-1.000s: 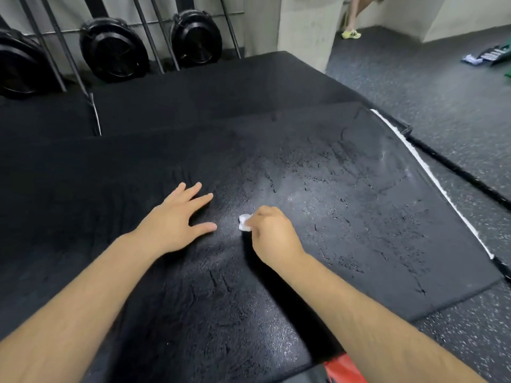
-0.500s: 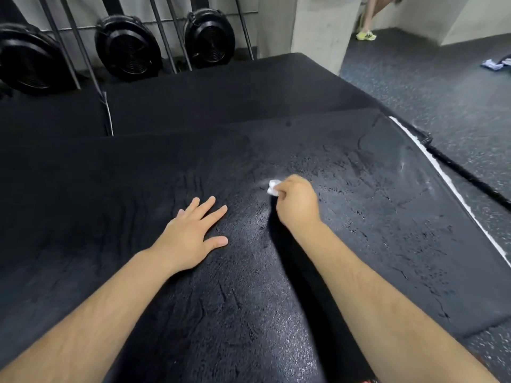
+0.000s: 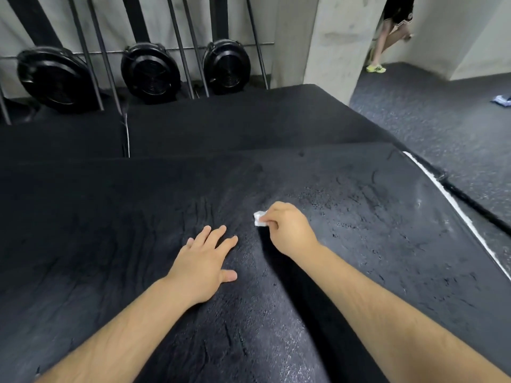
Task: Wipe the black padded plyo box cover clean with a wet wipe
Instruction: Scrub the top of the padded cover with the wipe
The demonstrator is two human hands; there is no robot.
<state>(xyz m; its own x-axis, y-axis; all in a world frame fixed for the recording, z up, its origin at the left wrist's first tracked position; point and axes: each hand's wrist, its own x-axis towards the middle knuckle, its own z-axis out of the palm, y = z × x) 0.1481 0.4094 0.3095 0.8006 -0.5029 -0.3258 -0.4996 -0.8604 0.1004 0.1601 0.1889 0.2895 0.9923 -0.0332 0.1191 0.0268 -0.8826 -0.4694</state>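
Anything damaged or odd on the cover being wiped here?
Yes. The plyo box cover looks worn: its black surface is cracked and flaking, mostly right of the right hand gripping the wet wipe, and a white strip shows along its right edge, perhaps exposed lining.

Your right hand [image 3: 290, 230] hides most of the wet wipe [image 3: 259, 219], the cover [image 3: 359, 244] runs off the left and bottom edges, and the top edge cuts off the person [image 3: 392, 29] beside the pillar [image 3: 337, 37].
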